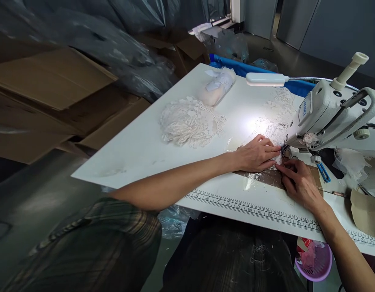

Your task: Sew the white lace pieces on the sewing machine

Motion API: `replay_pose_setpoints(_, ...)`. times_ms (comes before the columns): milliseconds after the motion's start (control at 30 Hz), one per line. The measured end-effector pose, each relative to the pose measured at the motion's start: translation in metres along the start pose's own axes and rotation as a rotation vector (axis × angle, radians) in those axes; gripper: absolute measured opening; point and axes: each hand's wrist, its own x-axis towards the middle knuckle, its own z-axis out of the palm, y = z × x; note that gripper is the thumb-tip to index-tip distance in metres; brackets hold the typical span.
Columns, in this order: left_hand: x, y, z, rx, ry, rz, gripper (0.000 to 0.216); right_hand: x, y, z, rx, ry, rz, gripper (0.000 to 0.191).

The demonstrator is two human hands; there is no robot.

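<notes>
My left hand [257, 155] lies flat on the white table [139, 150], fingers stretched toward the presser foot [285, 151] of the white sewing machine [333, 117], pressing down a small lace piece [274, 129]. My right hand [298, 182] rests just in front of the foot, fingers together and pointing at the needle area, touching the same piece. What lies under the fingertips is mostly hidden.
A heap of white lace pieces [190, 121] and a wrapped bundle [216, 87] lie farther back on the table. A lamp [266, 79] lights the work area. A printed ruler [266, 213] runs along the front edge. Cardboard boxes [50, 93] stand left; a purple basket [317, 261] hangs below.
</notes>
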Motion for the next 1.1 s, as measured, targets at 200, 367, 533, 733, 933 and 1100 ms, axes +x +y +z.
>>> replay_pose_setpoints(200,0.0007,0.0009,-0.0021,-0.021,-0.049,-0.028,0.033,-0.0004,0.0018,0.0017,0.009,0.007,-0.009,0.039)
replay_pose_setpoints(367,0.0014,0.0004,-0.0026,-0.006,-0.049,-0.023,0.036,0.0004,0.0045,0.0020,0.002,0.035,-0.043,0.038)
replay_pose_setpoints(533,0.0024,0.0028,-0.0024,0.076,0.002,0.000,0.034,0.0013,0.0059,0.0014,-0.021,0.053,-0.082,0.036)
replay_pose_setpoints(733,0.0026,0.0048,0.0023,0.126,0.148,0.111,0.030,0.0020,0.0055,-0.0012,-0.031,0.018,-0.068,0.036)
replay_pose_setpoints(933,0.0012,0.0042,-0.0001,0.111,0.144,0.121,0.027,0.0021,0.0051,-0.0024,-0.035,-0.019,-0.049,0.037)
replay_pose_setpoints(1100,0.0003,0.0025,-0.0012,0.073,0.132,0.102,0.025,0.0033,0.0040,-0.0042,-0.033,-0.044,-0.029,0.037)
